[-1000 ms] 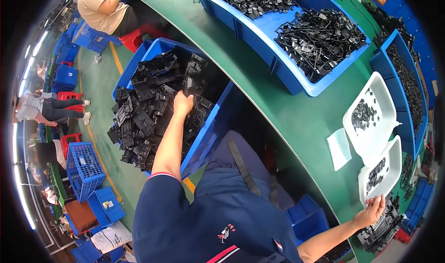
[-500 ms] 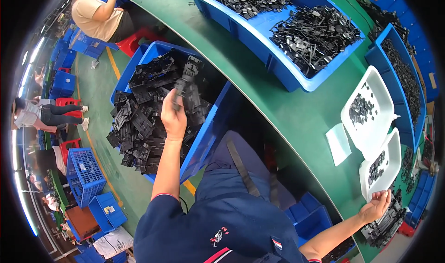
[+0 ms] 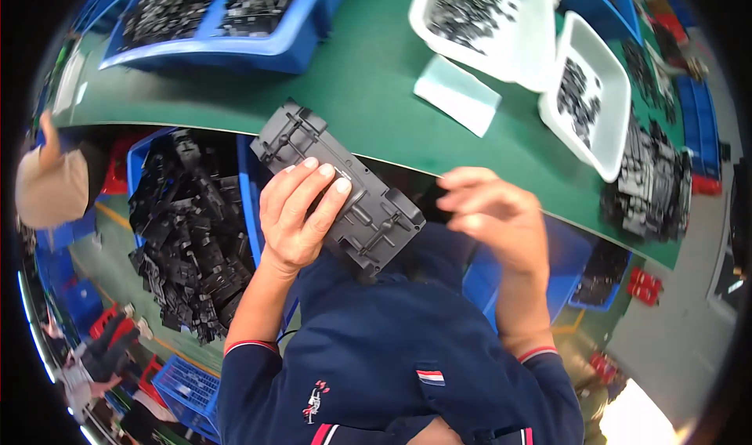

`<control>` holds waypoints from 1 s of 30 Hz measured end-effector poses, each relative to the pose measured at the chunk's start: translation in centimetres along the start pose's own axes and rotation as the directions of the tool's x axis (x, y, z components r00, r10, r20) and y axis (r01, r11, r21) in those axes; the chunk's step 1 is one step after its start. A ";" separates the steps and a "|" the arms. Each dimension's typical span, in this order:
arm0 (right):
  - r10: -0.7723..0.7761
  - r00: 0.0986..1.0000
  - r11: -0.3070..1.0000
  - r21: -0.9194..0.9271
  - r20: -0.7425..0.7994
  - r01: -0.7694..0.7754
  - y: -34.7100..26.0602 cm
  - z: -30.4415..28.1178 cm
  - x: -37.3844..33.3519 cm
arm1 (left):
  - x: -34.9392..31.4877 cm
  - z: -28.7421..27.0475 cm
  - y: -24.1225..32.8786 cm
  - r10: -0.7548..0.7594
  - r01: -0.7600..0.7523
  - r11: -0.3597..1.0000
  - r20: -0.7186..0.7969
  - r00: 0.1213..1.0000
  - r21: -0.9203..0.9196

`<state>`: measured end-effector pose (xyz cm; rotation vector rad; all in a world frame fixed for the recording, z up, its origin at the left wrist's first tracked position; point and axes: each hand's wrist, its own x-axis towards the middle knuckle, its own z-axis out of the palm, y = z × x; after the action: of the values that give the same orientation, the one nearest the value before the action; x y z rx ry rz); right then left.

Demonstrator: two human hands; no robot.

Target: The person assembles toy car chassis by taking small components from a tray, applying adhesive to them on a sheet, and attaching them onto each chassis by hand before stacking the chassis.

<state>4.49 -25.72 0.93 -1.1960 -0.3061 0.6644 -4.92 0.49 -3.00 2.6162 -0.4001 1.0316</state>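
A black plastic toy-car chassis [image 3: 364, 202], with wheel-arch cutouts and moulded axle shapes, is tilted in front of my body. My left hand [image 3: 301, 210] is closed on its left edge, fingers over the upper face and the thumb hidden. Just right of the chassis hovers my right hand [image 3: 501, 218], apart from it. Its fingers are half bent, slightly blurred and spaced, with nothing visible between them. At the left, a blue bin [image 3: 252, 202] below table height holds a heap of similar black parts [image 3: 192, 233].
Beyond my hands stretches a green table [image 3: 368, 100]. On it are two white trays [image 3: 540, 104] of small black pieces, a pale sheet [image 3: 457, 94], a blue divided bin [image 3: 274, 53] of black parts, and stacked black parts [image 3: 648, 182]. Another person [image 3: 53, 182] is at far left.
The view has turned toward the table. My left hand has brought the chassis from over the bin to in front of me. My right hand has left the white tray and come beside the chassis.
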 end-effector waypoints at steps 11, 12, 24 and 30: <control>0.243 0.970 0.941 0.247 -0.022 -0.231 2.4 -0.4 -1.5 | 1.8 0.9 3.3 0.111 -0.114 0.992 0.070 0.991 0.048; 0.212 0.976 0.957 0.212 -0.040 -0.199 2.5 -0.5 -1.4 | 1.9 0.8 3.4 0.116 -0.120 0.992 0.070 0.991 0.050; 0.374 0.921 0.927 -0.055 0.110 -0.370 -2.1 -3.1 -0.1 | 6.0 -0.9 2.9 0.121 0.192 0.914 0.692 0.711 -0.357; 0.162 0.986 0.985 -0.060 -0.034 -0.164 -2.3 -2.4 0.6 | 6.1 -0.6 3.2 -0.136 0.602 0.753 0.833 0.536 -0.264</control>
<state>7.01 -27.64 2.12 -1.2985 -0.2075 0.7835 -2.18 -3.14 2.28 2.2891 -0.1933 -0.4102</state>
